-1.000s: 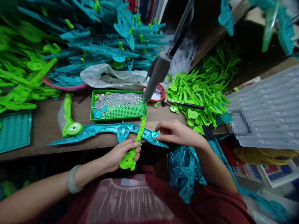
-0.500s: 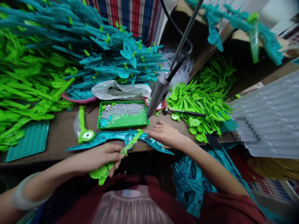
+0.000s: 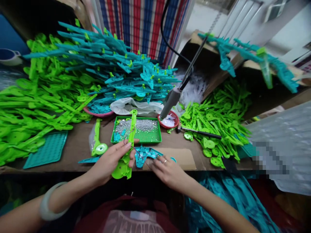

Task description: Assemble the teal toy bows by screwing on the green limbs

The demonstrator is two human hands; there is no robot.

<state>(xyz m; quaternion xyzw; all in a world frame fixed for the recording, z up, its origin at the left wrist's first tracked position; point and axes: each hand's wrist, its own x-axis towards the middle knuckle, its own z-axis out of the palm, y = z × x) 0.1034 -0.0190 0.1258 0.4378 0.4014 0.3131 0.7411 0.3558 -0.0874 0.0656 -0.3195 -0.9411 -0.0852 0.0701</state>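
Observation:
My left hand [image 3: 114,160] is closed around a bright green plastic part [image 3: 132,129], a long arm with a round disc at its lower end, tilted up over the tray. Thin dark wires run from it to a teal bow-shaped plastic part [image 3: 143,157] lying at the table's front edge. My right hand [image 3: 167,170], a ring on one finger, has its fingers curled over the right limb of the teal part and hides much of it. Whatever its fingertips pinch is hidden. Behind the left hand stands another green arm with a clear piece [image 3: 100,149].
A green tray [image 3: 148,141] holds small screws. An electric screwdriver [image 3: 171,102] hangs over a red basket [image 3: 178,121]. A hammer [image 3: 199,131] lies to the right. Green parts [image 3: 206,119] and teal parts [image 3: 116,71] are piled around; a teal mat [image 3: 46,150] lies left.
My left hand has raised and turned the green part more upright. My right hand has moved lower along the teal part. The view has shifted, showing more of the background.

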